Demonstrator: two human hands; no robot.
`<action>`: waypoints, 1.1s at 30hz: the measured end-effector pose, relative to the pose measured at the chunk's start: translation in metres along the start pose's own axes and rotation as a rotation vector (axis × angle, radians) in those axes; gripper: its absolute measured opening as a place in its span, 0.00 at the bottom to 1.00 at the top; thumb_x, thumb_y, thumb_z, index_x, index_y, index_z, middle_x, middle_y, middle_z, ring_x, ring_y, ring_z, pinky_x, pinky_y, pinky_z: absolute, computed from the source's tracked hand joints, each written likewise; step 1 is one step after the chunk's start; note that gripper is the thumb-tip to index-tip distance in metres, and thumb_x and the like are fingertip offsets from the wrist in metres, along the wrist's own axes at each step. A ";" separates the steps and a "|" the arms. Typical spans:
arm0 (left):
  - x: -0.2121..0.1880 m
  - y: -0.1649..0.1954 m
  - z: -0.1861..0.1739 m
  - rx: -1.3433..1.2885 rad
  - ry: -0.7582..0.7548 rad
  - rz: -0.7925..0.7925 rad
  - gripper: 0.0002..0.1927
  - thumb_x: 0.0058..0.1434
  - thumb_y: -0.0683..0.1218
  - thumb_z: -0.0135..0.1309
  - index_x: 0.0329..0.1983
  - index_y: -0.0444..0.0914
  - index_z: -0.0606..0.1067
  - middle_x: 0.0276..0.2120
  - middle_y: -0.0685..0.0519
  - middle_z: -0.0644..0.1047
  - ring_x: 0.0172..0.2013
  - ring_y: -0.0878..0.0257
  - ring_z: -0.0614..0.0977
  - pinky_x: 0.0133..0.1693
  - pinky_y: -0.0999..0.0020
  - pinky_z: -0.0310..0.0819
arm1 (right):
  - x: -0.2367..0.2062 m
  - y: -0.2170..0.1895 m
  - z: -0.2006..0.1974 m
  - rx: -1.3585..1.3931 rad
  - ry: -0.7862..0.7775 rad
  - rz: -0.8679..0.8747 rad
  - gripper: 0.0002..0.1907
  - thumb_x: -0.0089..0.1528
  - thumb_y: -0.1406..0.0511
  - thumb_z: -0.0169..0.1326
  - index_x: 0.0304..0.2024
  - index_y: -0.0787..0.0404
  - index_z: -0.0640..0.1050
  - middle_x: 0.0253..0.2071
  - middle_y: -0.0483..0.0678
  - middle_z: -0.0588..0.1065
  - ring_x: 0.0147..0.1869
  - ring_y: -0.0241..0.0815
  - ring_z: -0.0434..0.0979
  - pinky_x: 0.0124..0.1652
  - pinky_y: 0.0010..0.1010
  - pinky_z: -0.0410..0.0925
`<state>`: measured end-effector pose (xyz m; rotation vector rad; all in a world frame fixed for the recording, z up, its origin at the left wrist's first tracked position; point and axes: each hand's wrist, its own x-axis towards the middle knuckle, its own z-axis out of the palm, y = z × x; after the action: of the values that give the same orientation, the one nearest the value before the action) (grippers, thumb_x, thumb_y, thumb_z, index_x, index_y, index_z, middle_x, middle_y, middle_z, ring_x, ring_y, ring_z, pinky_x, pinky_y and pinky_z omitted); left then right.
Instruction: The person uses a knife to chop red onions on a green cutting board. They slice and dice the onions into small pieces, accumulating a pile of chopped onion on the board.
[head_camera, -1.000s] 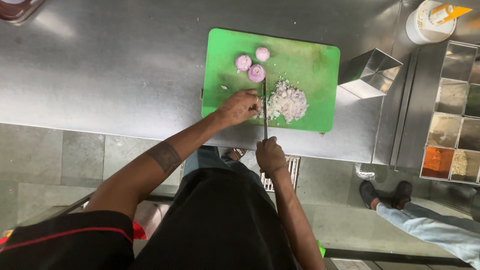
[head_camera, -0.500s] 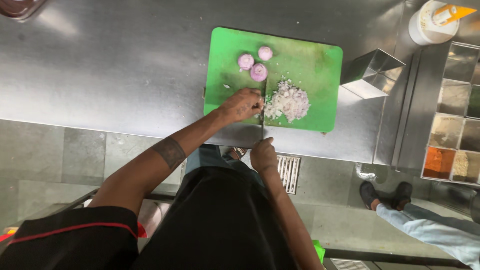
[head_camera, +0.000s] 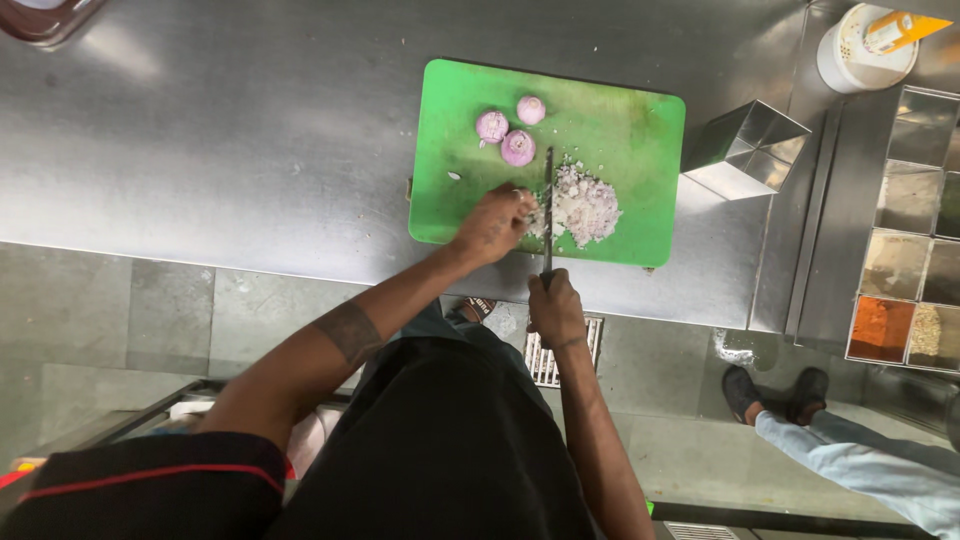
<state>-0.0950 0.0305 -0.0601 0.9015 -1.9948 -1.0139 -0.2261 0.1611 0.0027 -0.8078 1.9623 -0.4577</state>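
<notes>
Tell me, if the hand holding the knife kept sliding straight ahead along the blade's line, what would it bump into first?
Probably the near edge of the green cutting board, then the chopped onion pile beside the knife; the right hand sits just short of it.

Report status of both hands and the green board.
Right hand grips long knife, blade on green cutting board. Left hand steadies onion at blade. Chopped onion pile beside; three peeled onion halves behind, apart.

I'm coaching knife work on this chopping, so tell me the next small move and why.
Probably rock the knife down once more through the onion under the left hand, fingertips tucked back. The right hand grips the handle, the blade lies along the edge of the chopped pile on the green board, and the left fingers sit right beside it.
</notes>
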 end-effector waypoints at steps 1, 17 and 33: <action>0.004 0.006 0.003 -0.009 0.011 0.016 0.15 0.54 0.34 0.58 0.45 0.37 0.73 0.37 0.46 0.75 0.36 0.50 0.81 0.40 0.59 0.77 | -0.003 -0.003 -0.001 0.013 0.029 -0.025 0.21 0.66 0.57 0.50 0.45 0.72 0.70 0.30 0.64 0.78 0.23 0.54 0.81 0.24 0.43 0.75; -0.022 0.013 -0.052 0.506 0.316 -0.219 0.17 0.54 0.34 0.55 0.48 0.30 0.76 0.49 0.42 0.74 0.51 0.45 0.74 0.53 0.51 0.72 | 0.023 -0.012 0.003 -0.203 0.223 -0.236 0.15 0.66 0.60 0.51 0.38 0.68 0.69 0.28 0.67 0.77 0.32 0.72 0.79 0.33 0.56 0.72; -0.025 0.046 -0.031 0.181 0.358 -0.140 0.28 0.56 0.34 0.54 0.62 0.31 0.67 0.58 0.37 0.73 0.58 0.40 0.75 0.60 0.52 0.72 | 0.018 -0.011 -0.010 -0.190 0.212 -0.273 0.16 0.66 0.60 0.51 0.38 0.69 0.69 0.26 0.64 0.77 0.30 0.66 0.80 0.33 0.52 0.71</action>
<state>-0.0690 0.0610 -0.0143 1.2411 -1.7559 -0.6932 -0.2373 0.1403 0.0035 -1.1996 2.1224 -0.5406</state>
